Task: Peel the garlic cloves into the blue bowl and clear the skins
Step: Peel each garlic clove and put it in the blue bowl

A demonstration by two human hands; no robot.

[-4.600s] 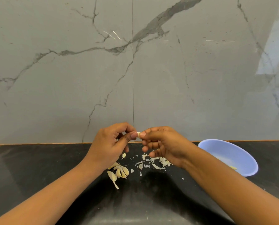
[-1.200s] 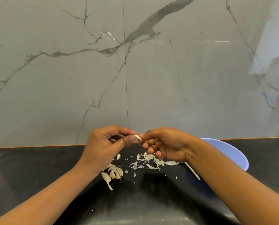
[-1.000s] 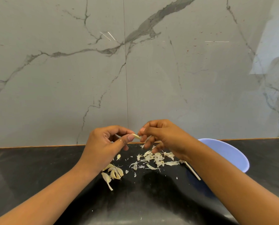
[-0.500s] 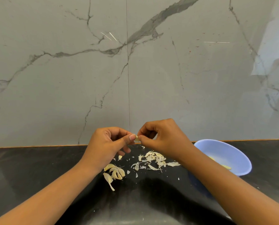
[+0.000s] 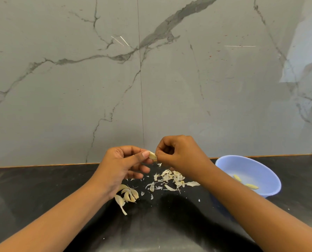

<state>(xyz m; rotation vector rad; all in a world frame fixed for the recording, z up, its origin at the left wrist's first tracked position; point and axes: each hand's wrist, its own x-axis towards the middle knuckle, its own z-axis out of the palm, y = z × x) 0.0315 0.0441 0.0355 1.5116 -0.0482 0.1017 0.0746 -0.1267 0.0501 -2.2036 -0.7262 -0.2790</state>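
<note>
Pinched between thumb and forefinger of left hand [image 5: 121,165]: one garlic clove [image 5: 153,155], held above black counter [image 5: 33,190]; right hand [image 5: 178,153] fingertips nip its free end. Skins [image 5: 171,180] scattered beneath. Blue bowl [image 5: 267,180] right, holding peeled cloves [image 5: 251,186]

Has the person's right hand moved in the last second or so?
Yes. The right hand has risen against the counter's back edge: it hid part of the skin pile before, and now the pile shows below it.
</note>
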